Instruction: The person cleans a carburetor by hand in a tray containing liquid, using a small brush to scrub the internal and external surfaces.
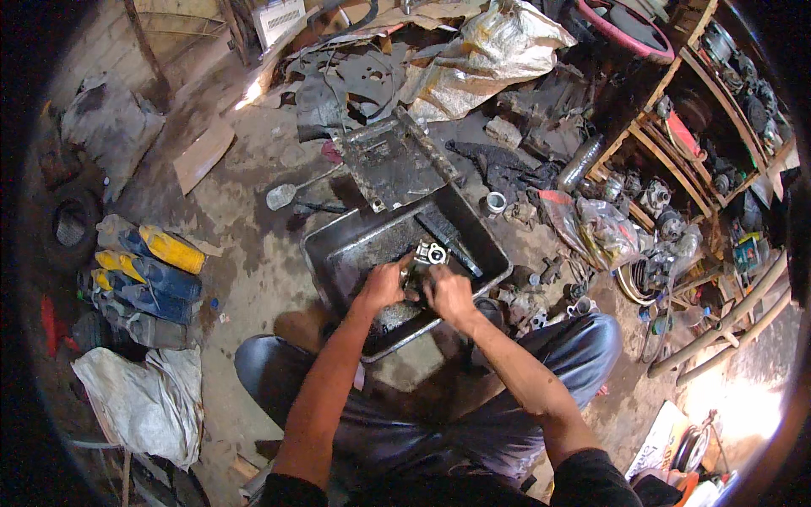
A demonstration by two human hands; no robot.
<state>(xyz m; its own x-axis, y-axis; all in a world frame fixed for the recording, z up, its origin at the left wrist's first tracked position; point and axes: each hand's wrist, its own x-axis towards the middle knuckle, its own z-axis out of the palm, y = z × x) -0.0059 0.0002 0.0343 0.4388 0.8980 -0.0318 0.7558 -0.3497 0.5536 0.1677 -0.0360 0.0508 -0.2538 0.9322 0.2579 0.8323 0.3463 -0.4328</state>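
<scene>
Over a black rectangular tray [359, 253], both my hands meet at a small silver metal part with a round bore, which looks like a carburetor [432, 253]. My left hand [385, 285] is closed at its left side, thumb upward. My right hand [449, 294] has its fingers curled against the near right side. The fingers cover the part's lower half, so anything small between them is hidden. A long dark bar-shaped thing [448, 242] lies in the tray behind the carburetor. Dark wet grime coats the tray's bottom.
A grimy metal panel [395, 159] leans at the tray's far edge. Left of it lies a flat-bladed scoop [283, 196]; to the right stands a metal cup [494, 203]. Blue-yellow shoes [160, 275] sit at left. Shelves of parts [676, 182] and plastic bags [596, 228] are at right.
</scene>
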